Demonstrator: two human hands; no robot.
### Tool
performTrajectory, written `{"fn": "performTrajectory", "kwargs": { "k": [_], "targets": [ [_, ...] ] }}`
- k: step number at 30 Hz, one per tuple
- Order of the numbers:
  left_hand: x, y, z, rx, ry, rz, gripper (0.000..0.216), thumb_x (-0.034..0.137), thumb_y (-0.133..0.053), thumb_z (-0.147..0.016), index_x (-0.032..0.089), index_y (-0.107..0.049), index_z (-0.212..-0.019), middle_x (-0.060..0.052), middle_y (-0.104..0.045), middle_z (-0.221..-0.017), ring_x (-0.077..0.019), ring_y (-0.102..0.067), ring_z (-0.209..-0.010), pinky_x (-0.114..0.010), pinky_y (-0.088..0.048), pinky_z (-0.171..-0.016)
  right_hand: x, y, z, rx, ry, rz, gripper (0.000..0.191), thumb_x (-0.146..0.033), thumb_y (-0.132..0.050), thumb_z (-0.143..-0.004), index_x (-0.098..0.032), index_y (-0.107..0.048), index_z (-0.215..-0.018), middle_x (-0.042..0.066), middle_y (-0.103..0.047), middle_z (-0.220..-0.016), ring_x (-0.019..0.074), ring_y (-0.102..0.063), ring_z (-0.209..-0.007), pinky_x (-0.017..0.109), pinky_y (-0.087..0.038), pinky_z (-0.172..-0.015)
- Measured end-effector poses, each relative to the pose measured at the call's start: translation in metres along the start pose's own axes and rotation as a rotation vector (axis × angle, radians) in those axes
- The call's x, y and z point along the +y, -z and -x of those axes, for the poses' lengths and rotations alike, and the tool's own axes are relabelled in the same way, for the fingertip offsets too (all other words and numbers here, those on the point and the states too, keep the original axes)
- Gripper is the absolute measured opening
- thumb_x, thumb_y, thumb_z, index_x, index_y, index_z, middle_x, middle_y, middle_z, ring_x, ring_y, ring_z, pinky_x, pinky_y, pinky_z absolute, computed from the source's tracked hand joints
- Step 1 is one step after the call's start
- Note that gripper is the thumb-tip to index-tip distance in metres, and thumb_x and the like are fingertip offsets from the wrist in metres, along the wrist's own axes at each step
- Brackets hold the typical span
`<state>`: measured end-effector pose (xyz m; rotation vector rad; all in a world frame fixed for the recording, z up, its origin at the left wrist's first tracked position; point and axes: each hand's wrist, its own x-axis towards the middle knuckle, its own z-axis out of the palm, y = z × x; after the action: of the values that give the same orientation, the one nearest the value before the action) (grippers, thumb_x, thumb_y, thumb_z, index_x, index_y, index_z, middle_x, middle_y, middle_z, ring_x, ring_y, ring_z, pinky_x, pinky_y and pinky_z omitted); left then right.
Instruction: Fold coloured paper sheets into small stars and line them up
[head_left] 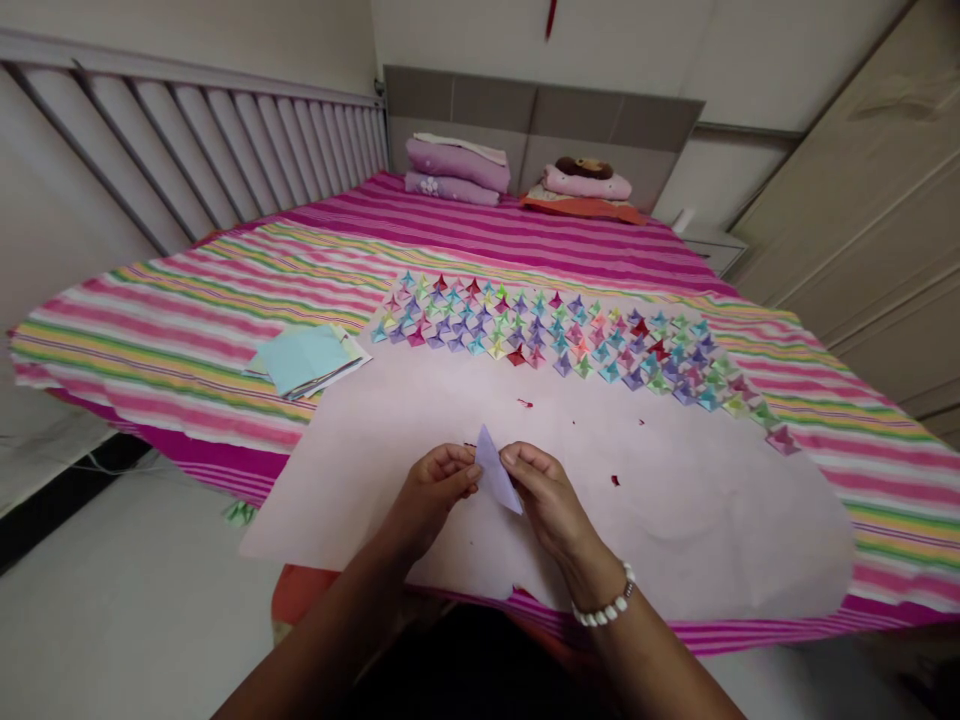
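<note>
Striped bed [187, 310] takes up most of scene; big pale sheet [420, 400] covers its near-middle part; rows of folded paper pcs [537, 333], mixed colours, run L to R along sheet's far side; paper stack [304, 358], lt. blue on top, lies left, overlapping sheet's edge; L hand [439, 487] pinches left side of purple paper [495, 474], R hand [551, 497] pinches right side; paper's folded, pointed, btwn both hands above sheet's near half; white bracelet [600, 615] on R wrist; tiny dk-red scraps [615, 480] right of hands & beyond.

Smooth folded paper [493, 472], matt paper sheet [360, 470], cloth bedspread [172, 325]
</note>
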<state>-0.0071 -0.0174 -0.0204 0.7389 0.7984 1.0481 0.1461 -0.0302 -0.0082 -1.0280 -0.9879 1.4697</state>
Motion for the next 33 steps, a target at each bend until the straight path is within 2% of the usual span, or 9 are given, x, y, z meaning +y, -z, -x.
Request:
{"fn": "performTrajectory", "kwargs": {
  "k": [4,9,12,16,19,23,26,29,33],
  "targets": [
    [0.001,0.000,0.000,-0.005,-0.016,-0.009,0.029,0.027,-0.083,-0.057,0.015,-0.058,-0.065,0.004,-0.058,-0.060,-0.0058,-0.050,-0.055,-0.019,-0.037,-0.055,0.000,0.001,-0.001,0.011,-0.015,0.009,0.028,-0.044,-0.069,-0.073,-0.019,-0.060,-0.064,-0.001,-0.053,-0.060,0.0130,-0.045,-0.059,0.025,-0.037,-0.057],
    [-0.001,0.005,-0.002,0.035,-0.073,-0.142,0.026,0.030,-0.080,-0.061,0.016,-0.061,-0.070,0.003,-0.059,-0.062,-0.0075,-0.052,-0.055,-0.021,-0.040,-0.055,0.001,0.004,-0.002,0.016,0.018,0.082,0.022,-0.041,-0.069,-0.074,-0.019,-0.067,-0.074,0.001,-0.062,-0.066,0.0137,-0.053,-0.062,0.027,-0.044,-0.063],
    [-0.002,0.007,-0.003,0.046,-0.111,-0.242,0.023,0.032,-0.077,-0.064,0.016,-0.065,-0.075,0.001,-0.062,-0.066,-0.0099,-0.055,-0.059,-0.023,-0.044,-0.058,0.000,0.006,-0.003,0.000,0.050,0.121,0.025,-0.041,-0.073,-0.070,-0.019,-0.070,-0.081,0.002,-0.067,-0.071,0.0149,-0.058,-0.062,0.029,-0.047,-0.066],
    [0.002,0.003,-0.002,0.033,-0.136,-0.329,0.024,0.034,-0.075,-0.066,0.015,-0.066,-0.079,-0.001,-0.065,-0.071,-0.0126,-0.058,-0.065,-0.027,-0.047,-0.065,-0.001,0.004,-0.003,-0.015,0.076,0.158,0.027,-0.043,-0.076,-0.065,-0.019,-0.069,-0.076,0.001,-0.066,-0.064,0.0138,-0.056,-0.056,0.027,-0.047,-0.057],
    [0.003,-0.003,-0.001,0.026,-0.159,-0.391,0.025,0.036,-0.072,-0.067,0.015,-0.065,-0.079,-0.002,-0.065,-0.072,-0.0140,-0.060,-0.068,-0.028,-0.048,-0.067,0.000,0.002,-0.004,0.029,0.107,0.218,0.025,-0.042,-0.074,-0.067,-0.018,-0.067,-0.074,-0.001,-0.061,-0.059,0.0111,-0.049,-0.050,0.024,-0.041,-0.049],
    [0.001,-0.011,0.003,0.084,-0.191,-0.472,0.029,0.037,-0.071,-0.068,0.016,-0.058,-0.083,-0.002,-0.065,-0.073,-0.0160,-0.062,-0.068,-0.029,-0.049,-0.065,0.006,-0.001,-0.003,0.122,0.222,0.426,0.013,-0.031,-0.065,-0.075,-0.018,-0.066,-0.075,-0.003,-0.049,-0.054,0.0098,-0.040,-0.048,0.022,-0.033,-0.045],
    [0.000,-0.016,0.008,0.118,-0.196,-0.552,0.036,0.034,-0.072,-0.069,0.017,-0.054,-0.095,-0.004,-0.068,-0.080,-0.0187,-0.066,-0.073,-0.030,-0.051,-0.066,0.007,-0.005,0.000,0.153,0.357,0.605,0.007,-0.021,-0.059,-0.076,-0.019,-0.066,-0.077,-0.001,-0.053,-0.062,0.0120,-0.046,-0.055,0.025,-0.037,-0.052],
    [0.001,-0.020,0.011,0.142,-0.225,-0.623,0.033,0.029,-0.066,-0.075,0.018,-0.054,-0.103,-0.007,-0.069,-0.096,-0.0197,-0.068,-0.082,-0.031,-0.053,-0.069,0.007,-0.009,0.003,0.158,0.437,0.733,0.013,-0.014,-0.054,-0.077,-0.020,-0.065,-0.082,0.001,-0.058,-0.071,0.0139,-0.051,-0.061,0.027,-0.040,-0.057],
    [0.001,-0.019,0.008,0.177,-0.258,-0.745,0.021,0.023,-0.061,-0.076,0.019,-0.059,-0.097,-0.004,-0.067,-0.085,-0.0182,-0.067,-0.074,-0.030,-0.053,-0.066,0.009,-0.011,0.005,0.153,0.496,0.794,0.015,-0.012,-0.051,-0.081,-0.020,-0.064,-0.083,0.004,-0.058,-0.077,0.0156,-0.053,-0.067,0.029,-0.043,-0.061]
  ]
}}
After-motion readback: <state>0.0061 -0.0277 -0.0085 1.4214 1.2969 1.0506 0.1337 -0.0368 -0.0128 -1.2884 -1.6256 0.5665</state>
